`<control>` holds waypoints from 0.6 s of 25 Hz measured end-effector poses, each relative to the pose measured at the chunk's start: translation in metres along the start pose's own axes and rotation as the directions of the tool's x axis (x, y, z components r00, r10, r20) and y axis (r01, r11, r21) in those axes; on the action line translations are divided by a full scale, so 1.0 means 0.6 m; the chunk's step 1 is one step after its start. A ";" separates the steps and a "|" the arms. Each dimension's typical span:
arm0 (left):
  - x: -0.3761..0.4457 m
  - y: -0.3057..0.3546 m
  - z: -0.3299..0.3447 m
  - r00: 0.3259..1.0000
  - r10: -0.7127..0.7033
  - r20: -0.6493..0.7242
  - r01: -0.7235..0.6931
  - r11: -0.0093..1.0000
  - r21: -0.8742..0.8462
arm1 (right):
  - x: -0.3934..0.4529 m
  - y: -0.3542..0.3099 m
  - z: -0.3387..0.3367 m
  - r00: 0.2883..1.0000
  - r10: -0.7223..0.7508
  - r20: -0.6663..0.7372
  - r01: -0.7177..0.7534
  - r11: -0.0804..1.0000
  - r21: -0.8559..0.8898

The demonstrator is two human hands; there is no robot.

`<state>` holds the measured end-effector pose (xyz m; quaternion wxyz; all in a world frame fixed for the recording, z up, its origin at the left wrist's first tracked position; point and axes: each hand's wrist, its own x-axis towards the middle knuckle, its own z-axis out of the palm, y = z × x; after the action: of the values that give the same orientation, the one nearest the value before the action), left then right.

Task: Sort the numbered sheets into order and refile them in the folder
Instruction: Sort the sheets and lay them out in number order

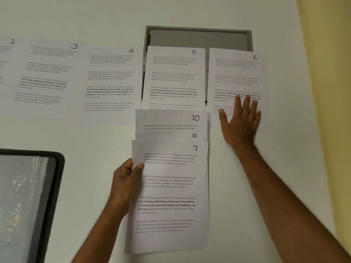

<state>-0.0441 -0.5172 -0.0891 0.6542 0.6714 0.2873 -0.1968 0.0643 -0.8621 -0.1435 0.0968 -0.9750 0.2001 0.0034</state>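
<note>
Head view: a pale, off-white counter (98, 137) fills nearly the whole frame, and a yellow wall (330, 54) runs down its right edge. Near the far edge a grey rectangular tray (199, 33) is sunk into or set on the surface; what it holds cannot be told. At the near left corner lies an open folder (28, 202) with a black border and shiny clear sleeves inside.

Printed sheets lie in a row across the far part of the counter, left to right: sheet 2 (5, 59), cut by the left frame edge, sheet 3 (47, 78), sheet 4 (110, 84), sheet 5 (173, 76) overlapping the tray, and sheet 6 (237, 76) just beside it.

The right hand (240, 118) rests flat on the lower part of sheet 6, fingers straight and spread, its grip holding nothing.

The left hand (126, 179) has its grip closed on the left edge of a fanned stack, thumb on top: sheet 7 (171, 196) in front, sheet 9 (171, 136) peeking behind it, and sheet 10 (171, 120) at the back, its top edge covering the bottom of sheet 5.
</note>
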 end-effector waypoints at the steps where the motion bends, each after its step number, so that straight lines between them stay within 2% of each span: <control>1: 0.002 -0.001 0.000 1.000 0.000 -0.004 0.000 1.000 -0.003 | 0.006 -0.003 0.000 1.000 0.001 -0.004 -0.001 1.000 -0.004; 9: 0.011 -0.015 -0.002 1.000 0.002 -0.010 -0.002 0.999 -0.042 | 0.019 -0.014 0.001 1.000 0.000 0.008 0.000 1.000 0.016; 12: 0.011 -0.015 -0.004 1.000 0.005 -0.008 -0.005 0.999 -0.044 | -0.010 -0.022 -0.020 0.994 0.015 -0.107 0.009 0.975 0.221; 15: 0.007 -0.014 -0.004 1.000 -0.004 0.006 0.005 0.997 -0.072 | -0.100 -0.045 -0.038 0.976 0.053 -0.213 0.080 0.817 0.572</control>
<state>-0.0465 -0.5146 -0.0981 0.6784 0.6461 0.2939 -0.1897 0.0191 -0.8185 -0.1134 0.3648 -0.8954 0.1942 -0.1655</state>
